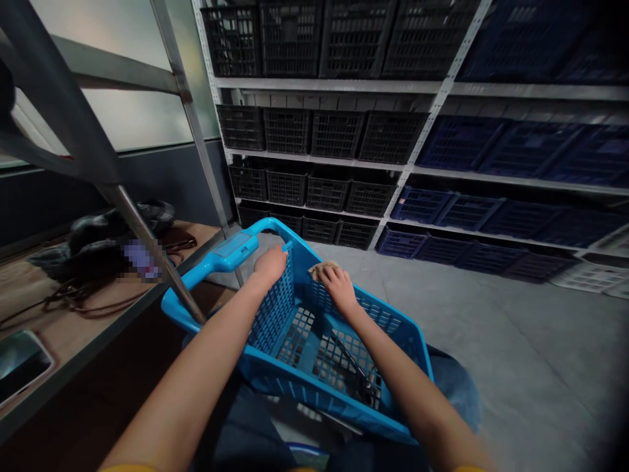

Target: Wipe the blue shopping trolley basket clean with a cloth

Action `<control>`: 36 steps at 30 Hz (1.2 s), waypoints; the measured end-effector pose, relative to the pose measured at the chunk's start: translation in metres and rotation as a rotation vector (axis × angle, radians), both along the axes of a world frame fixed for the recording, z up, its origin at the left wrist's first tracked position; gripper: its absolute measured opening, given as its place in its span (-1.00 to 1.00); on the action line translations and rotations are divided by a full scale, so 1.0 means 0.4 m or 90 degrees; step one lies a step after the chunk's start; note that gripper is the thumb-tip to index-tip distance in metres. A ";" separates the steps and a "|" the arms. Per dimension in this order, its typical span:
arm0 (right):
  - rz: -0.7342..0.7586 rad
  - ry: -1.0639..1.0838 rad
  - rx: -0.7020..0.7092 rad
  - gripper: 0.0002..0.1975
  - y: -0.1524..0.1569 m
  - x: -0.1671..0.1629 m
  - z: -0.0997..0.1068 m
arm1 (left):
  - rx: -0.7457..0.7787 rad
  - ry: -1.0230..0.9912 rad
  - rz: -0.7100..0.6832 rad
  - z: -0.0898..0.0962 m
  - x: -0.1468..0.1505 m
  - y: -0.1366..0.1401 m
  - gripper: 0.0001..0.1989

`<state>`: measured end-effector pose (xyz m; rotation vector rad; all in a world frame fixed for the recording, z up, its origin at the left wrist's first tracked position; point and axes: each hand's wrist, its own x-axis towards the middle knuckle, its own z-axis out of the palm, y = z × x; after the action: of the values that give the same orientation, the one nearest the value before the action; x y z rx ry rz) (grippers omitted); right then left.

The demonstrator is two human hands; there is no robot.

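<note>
A blue plastic shopping basket (314, 375) with a pull handle rests tilted between my knees. My left hand (272, 265) is closed over the top edge of its perforated end panel (275, 308), near the handle (230, 252). At the far rim, my right hand (338, 288) presses a crumpled beige cloth (322, 267) against the inside of the wall; part of the cloth is hidden under the fingers. A thin black rod (351, 357) lies on the basket's slotted floor, its lower end dark and hard to make out.
Metal shelving (334, 85) with black crates (339, 134) and dark blue crates (462, 144) stands ahead. On the left, a wooden bench (108, 295) under a metal frame (147, 242) bears cords, a dark bag (118, 226) and a phone-like device (24, 364). Grey floor (496, 328) extends right.
</note>
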<state>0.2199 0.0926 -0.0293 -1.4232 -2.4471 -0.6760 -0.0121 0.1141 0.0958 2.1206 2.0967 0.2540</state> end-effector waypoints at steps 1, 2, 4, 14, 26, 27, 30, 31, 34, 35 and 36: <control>-0.001 -0.001 0.002 -0.63 0.000 0.001 0.000 | 0.004 0.004 -0.001 -0.001 0.000 0.000 -0.58; 0.009 -0.010 -0.004 -0.65 0.000 0.001 -0.003 | 0.007 0.006 -0.002 -0.001 0.000 0.000 -0.58; 0.045 -0.039 -0.030 -0.68 -0.002 0.004 -0.012 | 0.011 0.009 -0.004 -0.002 0.000 0.000 -0.58; 0.055 -0.029 -0.048 -0.67 -0.008 0.029 -0.026 | 0.007 0.022 -0.001 -0.011 -0.002 0.012 -0.57; 0.034 -0.116 -0.081 -0.78 -0.124 0.209 0.016 | -0.009 -0.001 0.005 -0.002 0.003 0.017 -0.58; 0.040 -0.118 -0.082 -0.78 -0.121 0.203 0.017 | -0.007 -0.003 0.007 -0.002 0.004 0.016 -0.58; 0.068 -0.122 -0.069 -0.78 -0.073 0.138 0.027 | -0.004 0.003 0.015 0.000 0.004 0.011 -0.57; 0.081 -0.123 -0.060 -0.77 -0.046 0.104 0.037 | -0.002 0.007 0.018 0.000 0.004 0.009 -0.57; 0.126 -0.113 -0.035 -0.73 0.050 -0.013 0.088 | -0.001 0.005 0.019 0.002 0.003 0.007 -0.57; 0.138 -0.105 -0.026 -0.72 0.083 -0.051 0.108 | -0.001 0.001 0.017 0.002 0.003 0.007 -0.57; 0.145 -0.096 -0.015 -0.71 0.112 -0.085 0.126 | -0.004 -0.006 0.016 0.001 0.002 0.009 -0.57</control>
<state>0.1861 0.1374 0.0211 -1.1135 -2.6864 -0.7271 -0.0113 0.1175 0.0963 2.0866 2.1185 0.2593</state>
